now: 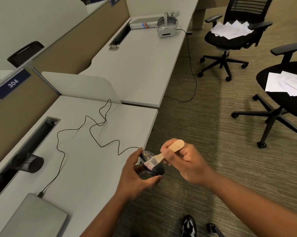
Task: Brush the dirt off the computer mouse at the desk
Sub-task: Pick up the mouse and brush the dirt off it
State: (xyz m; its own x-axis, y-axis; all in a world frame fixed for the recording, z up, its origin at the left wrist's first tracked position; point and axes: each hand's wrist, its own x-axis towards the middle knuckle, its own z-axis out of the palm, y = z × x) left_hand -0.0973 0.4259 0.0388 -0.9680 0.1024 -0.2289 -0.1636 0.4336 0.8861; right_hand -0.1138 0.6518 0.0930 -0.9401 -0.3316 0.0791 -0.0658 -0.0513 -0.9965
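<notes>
A black wired computer mouse (159, 170) with tan dirt specks on its front end is held in my left hand (135, 175), just past the desk's front edge and above the carpet. My right hand (183, 159) grips a small paintbrush (174, 147) by its pale wooden handle. The brush's bristles rest across the top of the mouse. The mouse's thin black cable (93, 134) snakes back over the white desk (86, 168) to a closed grey laptop (36, 218).
A black mesh cup (30, 162) lies on its side by the desk's cable slot. A low divider separates a second desk with a white headset (166, 25) and a binder. Two black office chairs (233, 31) with loose papers stand on the carpet at right. A shoe (188, 224) shows below.
</notes>
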